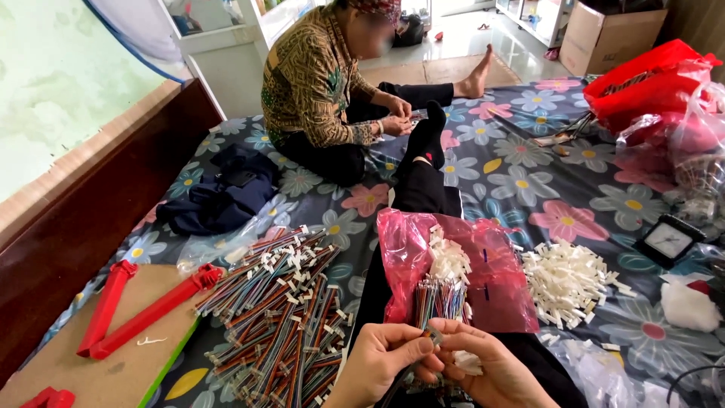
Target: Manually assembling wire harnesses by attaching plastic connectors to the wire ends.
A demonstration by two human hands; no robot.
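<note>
My left hand (pixel 381 361) and my right hand (pixel 487 366) meet at the bottom middle, both pinching the ends of a small bundle of coloured wires (pixel 440 298). The right hand also holds a small white connector (pixel 467 363). The bundle lies on a pink plastic bag (pixel 498 279) spread over my black-trousered leg (pixel 423 189), with white connectors on it. A large heap of coloured wire harnesses (pixel 283 317) lies left of my hands. A pile of loose white connectors (pixel 566 279) lies to the right.
Another person (pixel 325 83) sits cross-legged at the far side of the flowered mat (pixel 529 181), working with both hands. Red plastic bars (pixel 143 310) lie on a cardboard sheet at left. Dark cloth (pixel 223 193), red bags (pixel 649 83), a small clock (pixel 668 240) and a cardboard box (pixel 612 34) surround.
</note>
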